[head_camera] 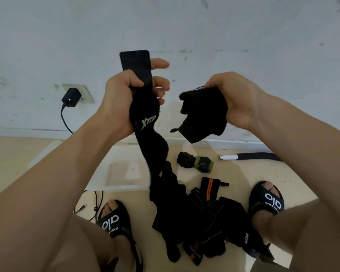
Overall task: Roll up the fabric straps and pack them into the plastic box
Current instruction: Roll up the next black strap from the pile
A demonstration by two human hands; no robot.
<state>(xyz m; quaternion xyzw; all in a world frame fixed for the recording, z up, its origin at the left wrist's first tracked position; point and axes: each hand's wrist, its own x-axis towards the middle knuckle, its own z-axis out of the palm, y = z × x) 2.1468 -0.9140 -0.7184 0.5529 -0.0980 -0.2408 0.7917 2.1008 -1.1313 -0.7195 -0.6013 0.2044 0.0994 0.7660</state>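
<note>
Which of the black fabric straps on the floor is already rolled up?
The small black strap with the green band, lying alone beside the clear plastic box. It is a tight bundle; the strap with orange stripes and the black pile lie loose.

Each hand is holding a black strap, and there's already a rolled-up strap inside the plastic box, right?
Not quite. The left hand and the right hand each grip a black strap, but the rolled-up strap with the green band is not inside the plastic box. It lies on the floor to the right of the box. The head view shows this.
</note>
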